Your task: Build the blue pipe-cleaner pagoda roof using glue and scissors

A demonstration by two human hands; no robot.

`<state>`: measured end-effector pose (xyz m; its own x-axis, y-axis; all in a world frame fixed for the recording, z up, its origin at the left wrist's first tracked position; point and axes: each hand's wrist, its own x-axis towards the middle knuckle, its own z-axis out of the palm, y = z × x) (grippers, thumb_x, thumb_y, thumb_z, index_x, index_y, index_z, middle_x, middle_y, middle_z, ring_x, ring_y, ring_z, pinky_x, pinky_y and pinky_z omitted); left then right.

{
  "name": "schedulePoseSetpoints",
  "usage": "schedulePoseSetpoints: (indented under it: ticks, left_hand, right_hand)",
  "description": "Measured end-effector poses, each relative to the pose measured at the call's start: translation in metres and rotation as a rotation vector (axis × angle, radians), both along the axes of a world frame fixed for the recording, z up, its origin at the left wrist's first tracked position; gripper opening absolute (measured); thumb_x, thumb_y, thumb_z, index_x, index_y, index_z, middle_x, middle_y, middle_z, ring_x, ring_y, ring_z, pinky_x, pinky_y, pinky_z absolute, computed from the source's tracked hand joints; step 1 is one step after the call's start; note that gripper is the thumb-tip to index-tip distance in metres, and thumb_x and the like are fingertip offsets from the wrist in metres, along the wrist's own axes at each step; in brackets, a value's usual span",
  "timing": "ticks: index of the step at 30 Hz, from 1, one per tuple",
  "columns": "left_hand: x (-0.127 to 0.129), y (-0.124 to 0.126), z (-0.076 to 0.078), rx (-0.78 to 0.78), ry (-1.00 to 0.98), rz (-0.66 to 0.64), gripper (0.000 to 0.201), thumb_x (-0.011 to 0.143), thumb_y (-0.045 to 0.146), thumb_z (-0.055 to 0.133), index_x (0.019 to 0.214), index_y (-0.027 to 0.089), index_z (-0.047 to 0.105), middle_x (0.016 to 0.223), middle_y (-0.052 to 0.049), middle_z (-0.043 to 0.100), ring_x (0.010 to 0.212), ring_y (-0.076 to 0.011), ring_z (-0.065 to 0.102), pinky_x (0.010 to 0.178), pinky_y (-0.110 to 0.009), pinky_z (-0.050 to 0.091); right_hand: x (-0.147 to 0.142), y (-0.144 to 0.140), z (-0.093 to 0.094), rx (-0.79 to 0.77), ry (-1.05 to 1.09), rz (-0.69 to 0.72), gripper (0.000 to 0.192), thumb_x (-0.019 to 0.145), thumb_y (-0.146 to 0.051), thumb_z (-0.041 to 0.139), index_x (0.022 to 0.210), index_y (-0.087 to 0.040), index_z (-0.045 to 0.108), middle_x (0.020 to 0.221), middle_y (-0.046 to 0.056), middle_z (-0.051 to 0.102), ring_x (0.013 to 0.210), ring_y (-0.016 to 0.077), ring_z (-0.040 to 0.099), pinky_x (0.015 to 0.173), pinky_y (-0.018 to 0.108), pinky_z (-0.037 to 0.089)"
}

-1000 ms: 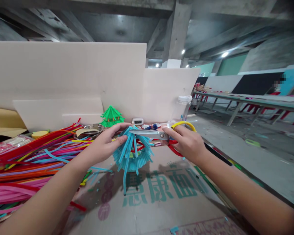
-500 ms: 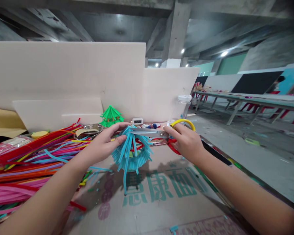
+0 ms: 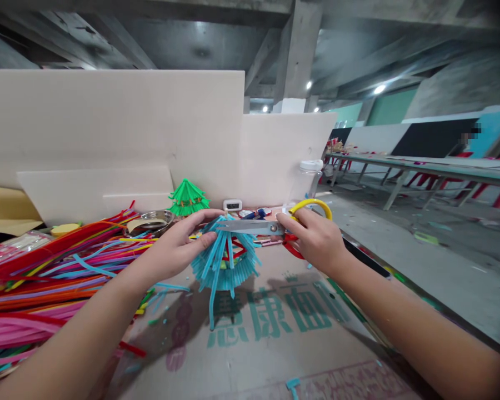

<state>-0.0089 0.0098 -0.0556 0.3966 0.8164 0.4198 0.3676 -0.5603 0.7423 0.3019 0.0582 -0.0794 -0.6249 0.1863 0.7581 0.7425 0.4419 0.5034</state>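
Observation:
My left hand [image 3: 186, 243] grips a blue pipe-cleaner tree [image 3: 216, 272] by its upper left side, above the cardboard. Its strands hang in tiers, one longer than the rest, with red pieces showing inside. Closed around the handles of a pair of scissors [image 3: 260, 228], my right hand [image 3: 314, 236] is to the right of the tree. The handles are yellow and red. The blades lie across the tree's top, pointing left; whether a strand is between them I cannot tell.
Bundles of coloured pipe cleaners [image 3: 87, 261] lie at left beside a metal bowl [image 3: 152, 221]. A finished-looking green tree [image 3: 187, 197], a small white digital display [image 3: 232, 205] and a clear jar [image 3: 309, 180] stand before white boards [image 3: 116, 128]. Blue scraps lie on the printed cardboard [image 3: 241, 366].
The scissor blades look more closed and have shifted slightly left over the tree's top. Both hands keep nearly the same place; the whole view has shifted slightly.

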Motion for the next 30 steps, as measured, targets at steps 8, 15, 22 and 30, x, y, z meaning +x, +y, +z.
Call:
schedulePoseSetpoints:
  ticks: [8,15,22,30]
  left_hand:
    - [0.002,0.0,0.001,0.013,-0.004,0.022,0.043,0.093,0.042,0.055,0.133,0.028,0.051,0.14,-0.006,0.053,0.126,-0.0266,0.052,0.102,-0.038,0.048]
    - [-0.011,0.015,-0.002,0.013,-0.078,0.024,0.046,0.091,0.042,0.058,0.132,0.022,0.052,0.135,-0.011,0.057,0.122,-0.0267,0.056,0.102,-0.041,0.048]
    - [-0.024,0.02,0.0,0.012,-0.035,0.123,0.058,0.086,0.049,0.062,0.136,0.021,0.052,0.138,-0.011,0.057,0.124,-0.029,0.055,0.105,-0.044,0.045]
    - [-0.021,0.021,-0.005,0.093,-0.027,0.185,0.056,0.087,0.046,0.06,0.137,0.022,0.052,0.141,-0.011,0.054,0.127,-0.029,0.052,0.108,-0.046,0.04]
  right_hand:
    - [0.0,0.001,-0.002,-0.11,0.022,0.018,0.029,0.091,-0.016,0.049,0.116,-0.02,0.063,0.086,0.007,0.063,0.075,0.0197,0.054,0.064,0.029,0.035]
    - [-0.011,-0.002,0.013,-0.582,0.356,0.159,0.032,0.087,-0.04,0.061,0.109,-0.016,0.06,0.088,0.007,0.062,0.077,0.0202,0.057,0.067,0.029,0.042]
    - [-0.006,-0.021,0.042,-1.127,0.396,0.3,0.034,0.086,-0.042,0.055,0.11,-0.018,0.056,0.083,0.002,0.059,0.069,0.0162,0.054,0.063,0.028,0.045]
    - [0.012,-0.028,0.049,-1.261,-0.068,0.327,0.025,0.08,-0.038,0.066,0.102,-0.027,0.069,0.083,0.0,0.067,0.07,0.0169,0.06,0.061,0.027,0.045]
